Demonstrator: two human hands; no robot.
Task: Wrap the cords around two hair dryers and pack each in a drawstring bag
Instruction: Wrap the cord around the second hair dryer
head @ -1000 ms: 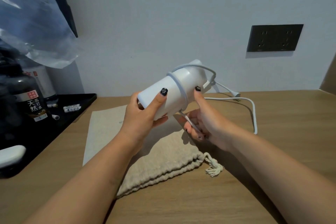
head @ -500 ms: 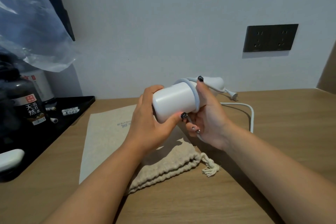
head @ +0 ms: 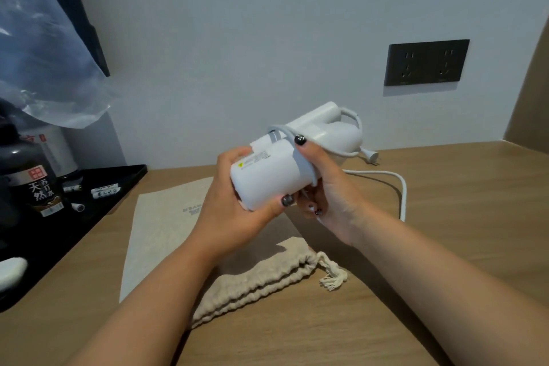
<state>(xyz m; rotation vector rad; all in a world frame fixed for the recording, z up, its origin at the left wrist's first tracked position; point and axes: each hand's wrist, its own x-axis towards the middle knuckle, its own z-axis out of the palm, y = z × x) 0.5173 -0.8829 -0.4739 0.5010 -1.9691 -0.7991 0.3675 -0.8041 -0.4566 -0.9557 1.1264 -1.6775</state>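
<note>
- Far left, a crinkled clear plastic bag point(head: 44, 47) hangs over the corner, and below it a dark bottle with a brown label and white characters point(head: 35, 184) stands on a black rectangular tray point(head: 124, 178).
- A few small white tubes point(head: 105, 190) lie on that tray beside the bottle, and a rounded white object point(head: 10, 272) pokes in at the left edge; I can't tell what it is.
- On the light wooden table point(head: 445, 246) a flat beige cloth bag point(head: 160, 226) lies spread out, with a gathered beige drawstring bag point(head: 261, 285) lying partly on it, its tasselled cord end point(head: 332, 278) pointing right.
- My left hand point(head: 237, 211) is wrapped round the near end of the white plastic hair dryer point(head: 285, 169), thumb underneath, fingers curled over the far side, holding it up off the table.
- My right hand point(head: 323, 190) grips the middle of the barrel, thumb pressed on top, fingers curled below and pinching the white power cord point(head: 398, 184).
- The cord runs round the barrel, loops past the folded handle, and the slack curves over the table to my right; its white plug point(head: 371, 154) lies near the wall.
- On the wall above sits a dark double socket plate point(head: 426, 62).
</note>
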